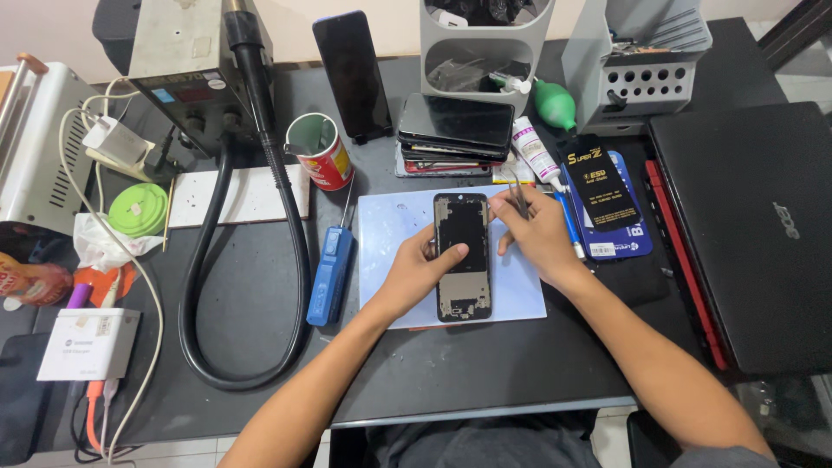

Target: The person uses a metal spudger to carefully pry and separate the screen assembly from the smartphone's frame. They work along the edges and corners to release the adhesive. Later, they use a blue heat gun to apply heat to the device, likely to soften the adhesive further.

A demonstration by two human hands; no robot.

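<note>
Phone frame (462,256) is lying on the pale blue mat (390,225), left hand (416,276) fingers clamping its edge, right hand (537,234) pinching tweezers (518,198) at its top corner; a slipping tip is risking scratches.

Two bare forearms are seen rising from the lower edge of the frame. No rings or watch are worn on the left hand (416,273) or right hand (537,234). A grey sleeve edge is glimpsed at the lower right corner.
</note>
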